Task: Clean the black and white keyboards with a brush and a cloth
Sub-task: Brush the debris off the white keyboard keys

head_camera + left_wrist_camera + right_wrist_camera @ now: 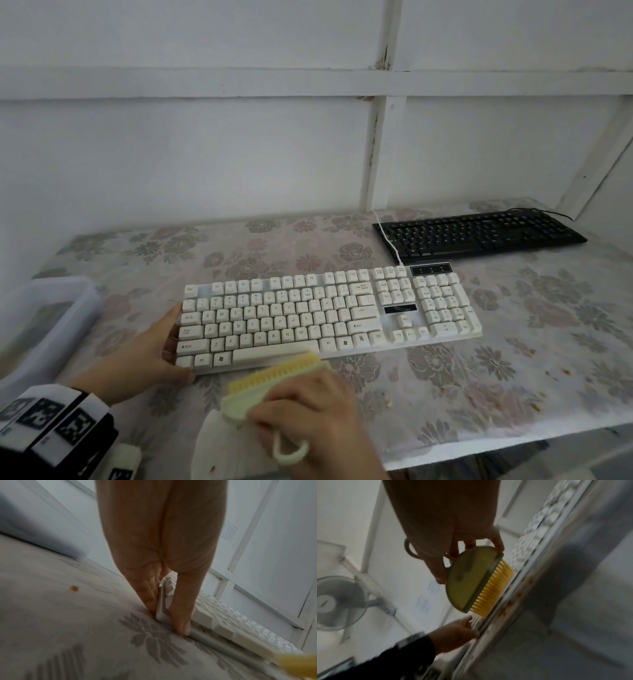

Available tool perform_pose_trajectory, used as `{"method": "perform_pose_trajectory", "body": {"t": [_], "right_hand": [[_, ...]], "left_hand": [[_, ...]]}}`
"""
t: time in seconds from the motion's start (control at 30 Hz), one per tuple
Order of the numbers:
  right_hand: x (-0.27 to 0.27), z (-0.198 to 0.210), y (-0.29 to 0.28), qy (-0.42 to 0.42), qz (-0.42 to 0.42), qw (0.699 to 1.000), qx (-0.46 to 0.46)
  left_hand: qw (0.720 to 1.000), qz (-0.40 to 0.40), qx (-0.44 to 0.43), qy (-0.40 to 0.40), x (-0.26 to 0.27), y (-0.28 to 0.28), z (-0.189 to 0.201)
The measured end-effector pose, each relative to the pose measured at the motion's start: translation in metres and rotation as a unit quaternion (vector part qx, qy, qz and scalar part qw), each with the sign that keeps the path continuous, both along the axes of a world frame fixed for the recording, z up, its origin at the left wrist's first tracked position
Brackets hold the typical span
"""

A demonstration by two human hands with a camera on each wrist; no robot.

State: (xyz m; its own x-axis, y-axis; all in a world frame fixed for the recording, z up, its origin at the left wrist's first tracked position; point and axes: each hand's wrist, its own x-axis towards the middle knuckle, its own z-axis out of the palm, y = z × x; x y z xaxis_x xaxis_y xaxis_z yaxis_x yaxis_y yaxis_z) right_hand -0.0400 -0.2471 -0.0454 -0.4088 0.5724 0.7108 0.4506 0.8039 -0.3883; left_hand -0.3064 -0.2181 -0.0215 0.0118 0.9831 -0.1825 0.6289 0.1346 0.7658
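A white keyboard [325,311] lies across the middle of the flowered table. My left hand [150,349] holds its left end, thumb along the front corner and fingers against the side edge [161,609]. My right hand [308,407] grips a pale green brush [270,387] with yellow bristles [493,591], its bristles at the keyboard's front edge below the space bar. A black keyboard [479,233] lies at the back right. A white cloth [222,448] lies under my right hand at the table's front.
A translucent plastic box [44,318] stands at the table's left edge. Crumbs [534,406] dot the tablecloth at the right front. The white keyboard's cable [390,240] crosses the black keyboard's left end. A white wall runs behind the table.
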Motion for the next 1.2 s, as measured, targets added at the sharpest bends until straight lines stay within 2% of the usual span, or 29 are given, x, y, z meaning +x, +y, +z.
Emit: {"method": "perform_pose_trajectory", "body": {"t": [0.13, 0.23, 0.43, 0.6, 0.9, 1.03, 1.2], "right_hand": [[-0.026, 0.001, -0.012, -0.049, -0.009, 0.998, 0.026], [-0.021, 0.002, -0.012, -0.032, -0.015, 0.999, 0.027], [0.015, -0.003, 0.0, 0.028, -0.005, 0.999, -0.026], [0.025, -0.009, 0.004, 0.042, -0.007, 0.999, -0.005], [0.044, -0.005, 0.004, 0.049, -0.022, 0.998, -0.012], [0.06, 0.0, 0.006, 0.069, -0.02, 0.997, -0.017], [0.085, 0.008, 0.01, 0.144, -0.015, 0.987, -0.064]], "left_hand": [[1.0, 0.002, -0.007, -0.013, -0.001, -0.001, 0.001], [1.0, -0.002, 0.001, -0.008, 0.002, -0.002, 0.005], [0.999, 0.033, -0.023, 0.003, -0.002, -0.002, 0.003], [0.997, 0.072, -0.028, 0.009, 0.014, -0.001, 0.012], [0.997, 0.045, -0.057, 0.002, 0.006, 0.002, 0.012], [0.996, 0.038, -0.065, 0.039, 0.002, 0.003, 0.012], [0.988, 0.023, -0.04, 0.144, 0.01, 0.004, 0.019]]}}
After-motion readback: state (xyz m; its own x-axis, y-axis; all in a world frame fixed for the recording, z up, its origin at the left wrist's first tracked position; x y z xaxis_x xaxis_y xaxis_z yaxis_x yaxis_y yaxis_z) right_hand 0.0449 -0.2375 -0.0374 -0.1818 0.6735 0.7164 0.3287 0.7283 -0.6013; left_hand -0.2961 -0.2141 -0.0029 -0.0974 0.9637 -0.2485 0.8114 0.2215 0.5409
